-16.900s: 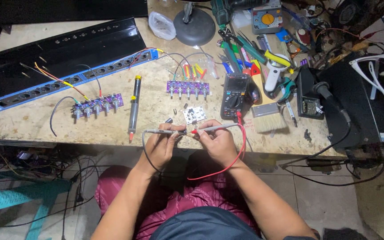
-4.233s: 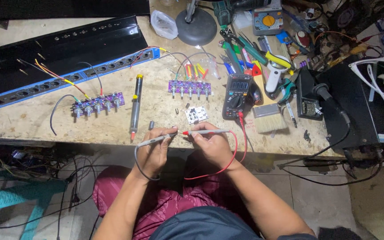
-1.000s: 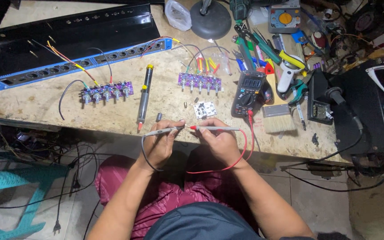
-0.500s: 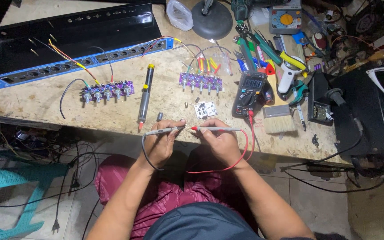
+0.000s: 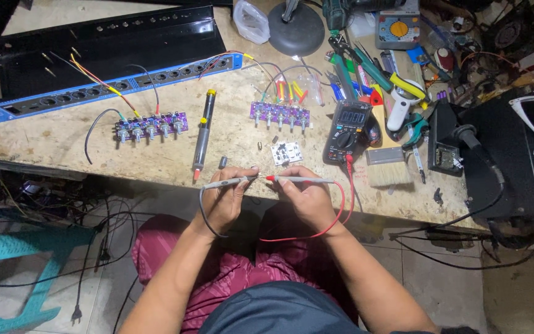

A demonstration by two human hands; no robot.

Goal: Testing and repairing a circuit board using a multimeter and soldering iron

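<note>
My left hand [image 5: 227, 198] grips a grey test probe [image 5: 224, 183] with a black lead. My right hand [image 5: 303, 196] grips a second probe [image 5: 301, 179] with a red tip and a red lead. The two tips meet at a tiny part between my fingers at the bench's front edge. The red lead runs up to a dark multimeter [image 5: 347, 131] just right of my hands. A small white circuit board [image 5: 287, 153] lies just beyond the probe tips. Two purple boards with knobs and coloured wires, the left purple board [image 5: 149, 127] and the right purple board [image 5: 279, 114], lie further back.
A grey desoldering pump [image 5: 203, 135] lies upright between the purple boards. A long black and blue rack panel [image 5: 106, 62] fills the back left. Pliers, cutters and a brush [image 5: 383, 167] crowd the right, beside a black box [image 5: 514, 161]. A teal stool [image 5: 7, 260] stands lower left.
My hands and both probes have stayed at the bench's front edge, tips together. Only the camera view has shifted slightly.
</note>
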